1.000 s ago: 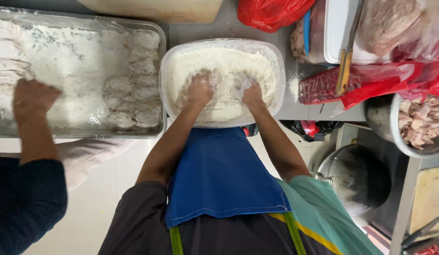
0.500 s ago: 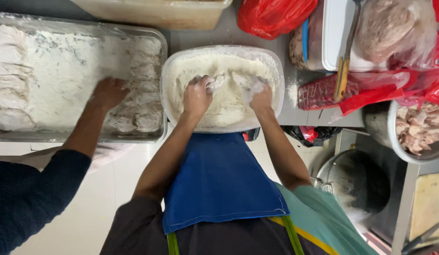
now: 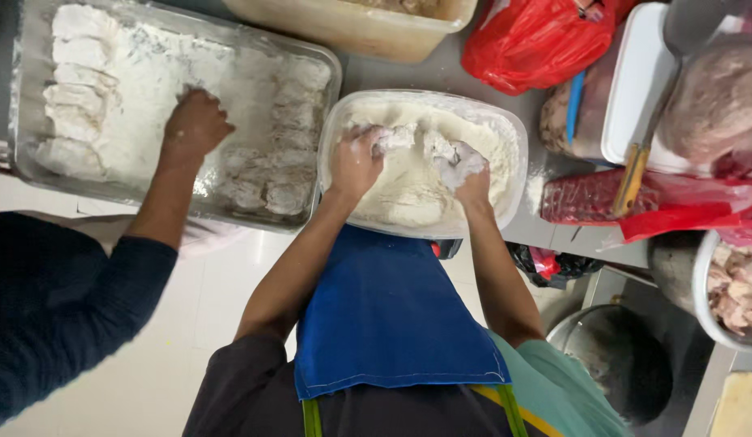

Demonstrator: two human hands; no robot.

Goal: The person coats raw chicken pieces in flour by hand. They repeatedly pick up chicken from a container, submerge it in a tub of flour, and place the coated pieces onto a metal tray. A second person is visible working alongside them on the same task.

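1. Head view: both hands worked inside a clear tub (image 3: 505, 133) of flour (image 3: 408, 190) at the counter's edge, just beside a metal tray (image 3: 327, 73).
2. The left hand (image 3: 356, 162) lay palm-down in the flour, its fingers curled around a floured piece (image 3: 395, 137).
3. The right hand (image 3: 469, 180), caked white, had its fingers bent over a second floured lump (image 3: 450, 158); how tightly they gripped could not be told.
4. A co-worker's hand (image 3: 196, 123), in a dark sleeve (image 3: 60, 299), pressed down on the flour-dusted tray among coated pieces (image 3: 267, 190).
5. Red bags (image 3: 538, 40) and a white lid (image 3: 639, 89) sat to the right of the tub.
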